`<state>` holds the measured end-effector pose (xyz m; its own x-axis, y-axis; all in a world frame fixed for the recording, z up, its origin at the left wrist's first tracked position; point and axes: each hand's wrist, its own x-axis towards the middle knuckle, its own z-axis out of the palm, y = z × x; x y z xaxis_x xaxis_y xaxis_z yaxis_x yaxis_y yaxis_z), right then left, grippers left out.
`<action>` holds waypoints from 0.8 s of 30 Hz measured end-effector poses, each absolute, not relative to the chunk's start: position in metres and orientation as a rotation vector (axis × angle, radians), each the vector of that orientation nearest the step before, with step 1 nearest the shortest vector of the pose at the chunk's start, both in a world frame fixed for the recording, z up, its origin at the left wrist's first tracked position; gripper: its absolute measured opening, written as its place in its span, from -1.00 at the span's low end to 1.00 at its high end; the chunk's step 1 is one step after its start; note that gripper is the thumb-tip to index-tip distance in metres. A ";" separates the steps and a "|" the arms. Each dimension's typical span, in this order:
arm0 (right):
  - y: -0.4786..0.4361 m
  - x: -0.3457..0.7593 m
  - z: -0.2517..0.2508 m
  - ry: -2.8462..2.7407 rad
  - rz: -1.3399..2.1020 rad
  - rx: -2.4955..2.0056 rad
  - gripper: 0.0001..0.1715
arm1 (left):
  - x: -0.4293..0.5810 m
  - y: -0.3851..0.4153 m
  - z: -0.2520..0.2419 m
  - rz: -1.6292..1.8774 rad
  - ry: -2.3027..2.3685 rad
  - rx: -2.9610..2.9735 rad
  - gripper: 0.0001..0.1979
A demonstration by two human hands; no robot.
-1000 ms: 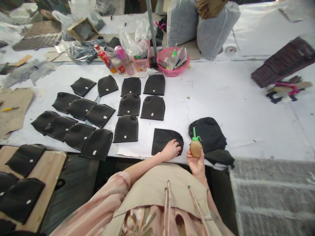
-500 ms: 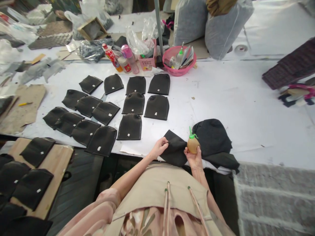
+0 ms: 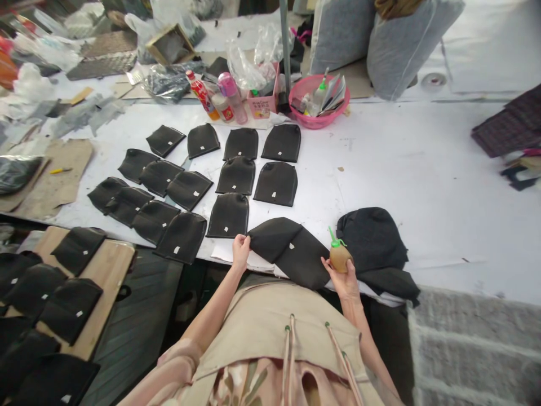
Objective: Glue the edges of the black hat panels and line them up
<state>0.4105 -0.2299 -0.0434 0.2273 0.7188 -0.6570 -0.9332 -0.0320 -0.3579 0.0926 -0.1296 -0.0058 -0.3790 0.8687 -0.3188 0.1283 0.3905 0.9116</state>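
My left hand [image 3: 241, 252] pinches the left corner of a black fabric piece [image 3: 291, 265], which lies spread over the table's front edge and bears a small white tag. In my right hand [image 3: 344, 280] is a squeeze bottle [image 3: 339, 258] of brownish liquid with a green nozzle, its tip pointing up. The fingers of that hand also reach the fabric's right end; whether they grip it I cannot tell. Just right of the bottle sits a heap of black fabric [image 3: 372, 237]. Several black pieces with white tags, such as this one [image 3: 228, 216], lie in rows to the left.
More black pieces rest on a wooden board [image 3: 112, 276] at lower left. Toward the back stand a pink basket [image 3: 320, 121], a pink box [image 3: 262, 105] and bottles around a metal pole [image 3: 284, 51]. Grey stuffed bags [image 3: 342, 39] stand behind. A yellow cutter [image 3: 60, 170] lies on cardboard.
My left hand has moved left, drawing the black fabric's corner out, so the piece now lies wider with its white tag showing. The bottle stays in my right hand. The view has shifted slightly.
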 end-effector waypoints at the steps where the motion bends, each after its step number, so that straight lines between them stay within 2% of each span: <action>1: -0.232 0.412 -0.043 0.312 1.348 -0.870 -0.56 | 0.092 -0.126 -0.006 1.050 1.804 0.862 -0.78; 4: -0.241 0.416 -0.043 0.303 1.304 -0.885 -0.59 | 0.092 -0.117 -0.008 0.956 1.833 0.859 -0.77; 8: -0.250 0.421 -0.042 0.300 1.278 -0.891 -0.60 | 0.101 -0.117 -0.005 0.907 1.927 1.009 -0.86; 11: -0.254 0.422 -0.042 0.286 1.265 -0.888 -0.61 | 0.117 -0.126 0.011 0.969 2.049 1.528 -0.87; 13: -0.254 0.422 -0.043 0.273 1.257 -0.891 -0.62 | 0.133 -0.133 0.024 0.920 1.886 1.937 -0.87; 15: -0.254 0.422 -0.044 0.265 1.254 -0.902 -0.62 | 0.154 -0.140 0.032 0.661 1.537 2.213 -0.86; 18: -0.254 0.421 -0.048 0.273 1.250 -0.915 -0.62 | 0.186 -0.147 0.031 0.066 1.056 2.432 -0.85; 21: -0.254 0.422 -0.051 0.296 1.252 -0.919 -0.62 | 0.209 -0.147 0.019 -0.269 1.016 2.589 -0.84; 24: -0.256 0.423 -0.051 0.307 1.248 -0.921 -0.61 | 0.215 -0.144 0.012 -0.345 1.190 2.645 -0.81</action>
